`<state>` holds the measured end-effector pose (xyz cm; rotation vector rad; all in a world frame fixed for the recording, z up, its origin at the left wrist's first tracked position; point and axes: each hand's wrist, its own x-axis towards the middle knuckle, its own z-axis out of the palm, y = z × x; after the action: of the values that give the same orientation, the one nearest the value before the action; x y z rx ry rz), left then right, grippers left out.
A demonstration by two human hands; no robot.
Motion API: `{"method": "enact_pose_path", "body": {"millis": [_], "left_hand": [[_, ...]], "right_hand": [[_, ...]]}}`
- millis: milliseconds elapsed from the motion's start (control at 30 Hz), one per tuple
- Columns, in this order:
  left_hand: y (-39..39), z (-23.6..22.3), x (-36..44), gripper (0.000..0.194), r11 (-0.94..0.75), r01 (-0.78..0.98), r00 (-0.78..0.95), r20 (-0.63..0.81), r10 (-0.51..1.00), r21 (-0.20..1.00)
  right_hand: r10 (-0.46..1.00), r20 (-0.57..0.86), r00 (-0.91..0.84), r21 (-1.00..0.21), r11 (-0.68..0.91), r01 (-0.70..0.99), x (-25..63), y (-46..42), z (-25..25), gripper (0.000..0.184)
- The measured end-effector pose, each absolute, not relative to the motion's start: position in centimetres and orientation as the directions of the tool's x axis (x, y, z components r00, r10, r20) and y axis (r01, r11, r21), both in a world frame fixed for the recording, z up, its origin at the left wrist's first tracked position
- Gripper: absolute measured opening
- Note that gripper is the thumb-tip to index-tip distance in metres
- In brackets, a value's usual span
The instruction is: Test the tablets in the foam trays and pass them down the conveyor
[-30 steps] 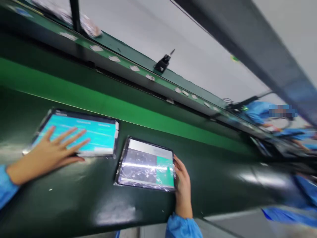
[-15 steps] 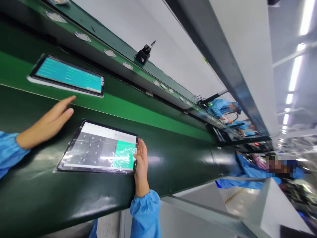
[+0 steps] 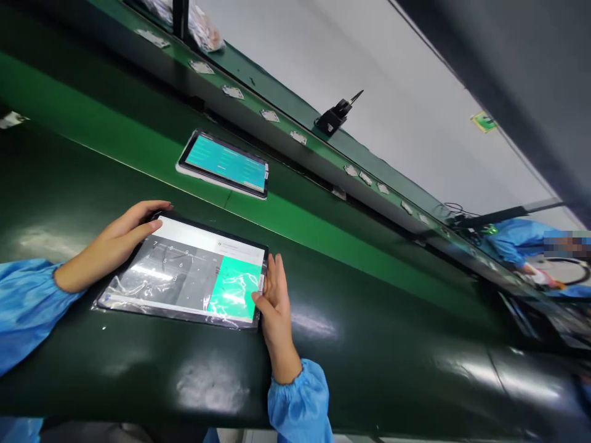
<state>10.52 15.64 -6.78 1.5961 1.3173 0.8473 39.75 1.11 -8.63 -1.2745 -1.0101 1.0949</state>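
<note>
A tablet [image 3: 184, 277] in clear plastic film lies between my hands over the dark green mat, its screen lit with a grey number keypad and a bright green block. My left hand [image 3: 122, 237] grips its upper left edge, thumb over the screen side and fingers behind. Along the right edge, my right hand [image 3: 276, 307] holds it with the thumb on the border and the fingers stretched up beside the frame. Beyond it, a second tablet [image 3: 226, 163] with a teal screen rests on the bright green strip, apart from both hands.
Behind the strip runs a raised green ledge [image 3: 318, 151] with several small labels along it. A black adapter [image 3: 332, 120] stands there, and a plastic bag [image 3: 203, 31] lies at the back left. Another person in a blue sleeve [image 3: 517, 243] is at the far right.
My left hand has come from beside the tablet onto its upper left edge. My right hand stays on the right edge. The view has shifted left, so the background sits further right.
</note>
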Motion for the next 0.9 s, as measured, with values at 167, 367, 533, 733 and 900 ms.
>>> {"method": "enact_pose_path", "body": {"millis": [167, 367, 533, 733, 900], "left_hand": [[15.8, -7.5, 10.5, 0.055, -0.091, 0.388, 0.252, -0.011, 0.968, 0.917], [15.9, -7.4, 10.2, 0.063, -0.211, 0.412, 0.335, 0.068, 0.94, 0.887], [16.0, -7.9, 10.0, 0.064, -0.276, 0.424, 0.384, 0.104, 0.917, 0.862], [16.1, -8.0, 10.0, 0.071, -0.275, 0.441, 0.398, 0.089, 0.913, 0.854], [17.3, -7.6, 8.4, 0.073, -0.183, 0.414, 0.473, -0.039, 0.88, 0.892]], "right_hand": [[0.986, -0.016, 0.167, -1.0, -0.018, 0.011, 40.0, 1.1, -8.5, 0.088], [0.975, -0.045, 0.219, -0.998, -0.036, -0.044, 40.1, 1.8, -8.8, 0.079], [0.99, -0.023, 0.141, -0.998, -0.015, -0.06, 40.5, 1.6, -8.7, 0.09], [0.984, -0.032, 0.175, -0.988, -0.005, -0.154, 40.4, 1.8, -8.4, 0.075], [0.978, -0.046, 0.204, -0.983, -0.008, -0.183, 40.5, 1.8, -8.5, 0.08]]}}
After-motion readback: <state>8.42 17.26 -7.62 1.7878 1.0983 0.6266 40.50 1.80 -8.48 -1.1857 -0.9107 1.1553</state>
